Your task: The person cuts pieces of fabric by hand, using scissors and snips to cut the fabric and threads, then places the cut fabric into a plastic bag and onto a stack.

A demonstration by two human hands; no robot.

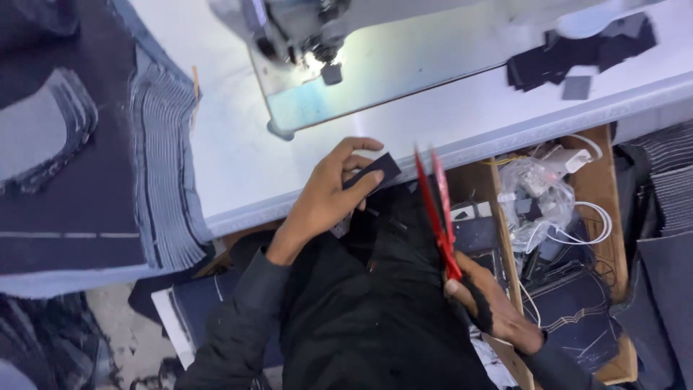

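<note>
A sewing machine point(317, 43) is standing on a white table point(238, 159), its lamp glaring near the needle. Stacked denim pieces point(162, 166) are lying at the table's left end, overhanging the edge. A small heap of dark patches point(577, 54) is sitting on the table's far right. Below the table edge, a wooden box point(603, 217) is holding tangled white cables point(585, 217), a clear plastic bag point(530, 184) and dark stitched pockets point(570, 307). More folded denim point(668, 238) is lying right of the box.
</note>
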